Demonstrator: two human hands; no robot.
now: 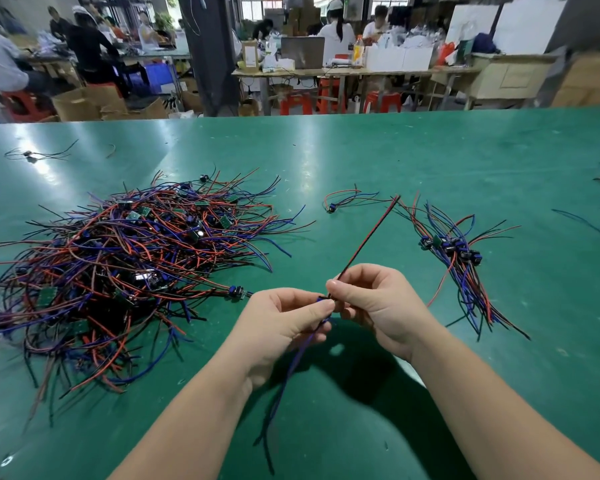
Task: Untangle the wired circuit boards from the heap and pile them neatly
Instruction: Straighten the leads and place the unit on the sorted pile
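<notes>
Pinching one wired board (324, 299) just right of the heap (125, 258), left hand (284, 320) grips its blue wires (291, 368), right hand (374, 303) its red-black pair (368, 237). Farther right lies the neat pile (454, 251) on the green table (395, 150); beyond the heap, workers (336, 32) sit at benches (343, 72).

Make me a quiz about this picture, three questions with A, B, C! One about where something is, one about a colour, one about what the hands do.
1. Where on the table does the tangled heap lie? A) its right side B) its left side C) its far edge
2. What colour is the table? A) white B) yellow C) green
3. What are the left hand and right hand doing? A) holding one wired board together B) lying flat C) pointing

Answers: 1 B, the heap fills the left side, and the neat pile lies on the right. 2 C, the bare top is green. 3 A, fingers of both hands pinch that board's wires.
</notes>
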